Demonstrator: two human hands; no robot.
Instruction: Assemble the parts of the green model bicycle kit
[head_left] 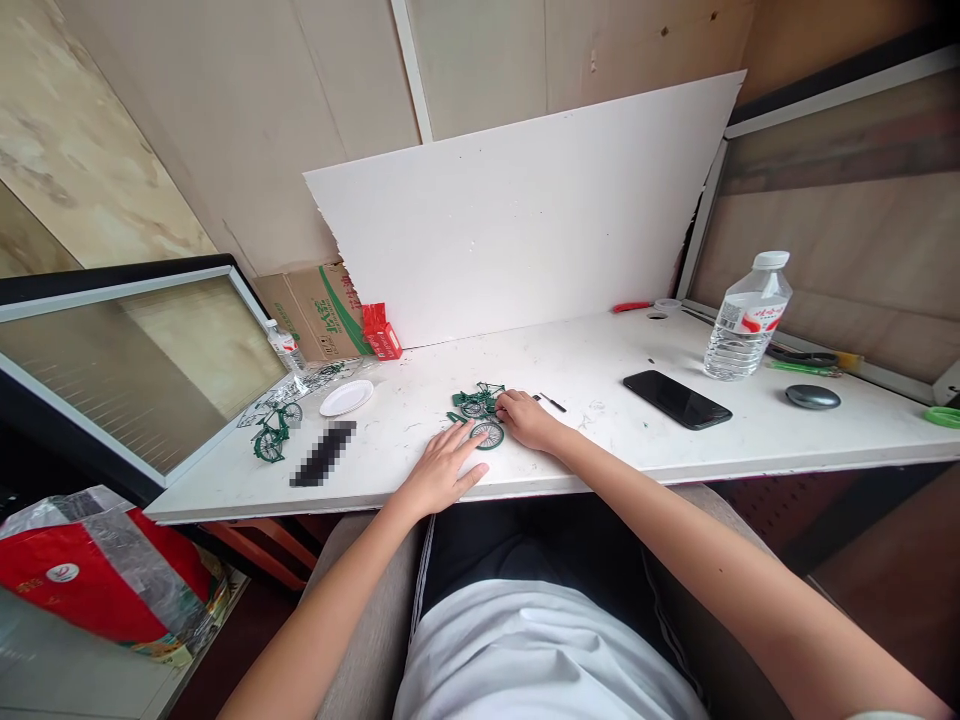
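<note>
Green model bicycle parts (471,402) lie on the white table in front of me, with a spoked wheel (490,435) on the near side. My left hand (444,468) rests flat with its fingers apart, the fingertips at the wheel's left side. Curled over the right end of the green parts, my right hand (527,420) has its fingers closed on a part they mostly hide. A small black screwdriver (553,403) lies just beyond the right hand. Farther left stands another green model bicycle (271,436).
A white plate (346,398) and a pixelated dark strip (322,455) lie left. To the right are a black phone (676,399), a water bottle (742,325) and a dark oval object (813,397). A white board (517,220) leans behind, beside a red box (382,335).
</note>
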